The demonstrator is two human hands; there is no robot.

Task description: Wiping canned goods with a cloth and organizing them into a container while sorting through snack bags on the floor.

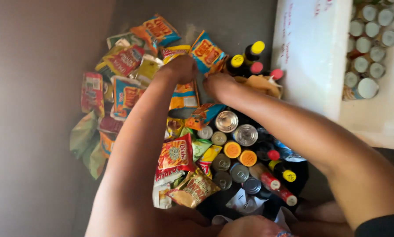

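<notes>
Both my arms reach forward over a heap of groceries on the floor. My left hand (179,68) is closed among colourful snack packets (126,59) at the far side of the heap, its fingers curled on a yellow-orange packet (183,94). My right hand (219,84) is a fist just right of it, beside dark bottles with yellow and pink caps (249,59); what it grips is hidden. Below my arms stand silver tin cans (226,121) and orange-lidded jars (240,153).
A white foam box (308,52) stands at the right, holding several cans (365,48). More sauce bottles with red labels (276,182) lie near my knees. The floor to the left is brown.
</notes>
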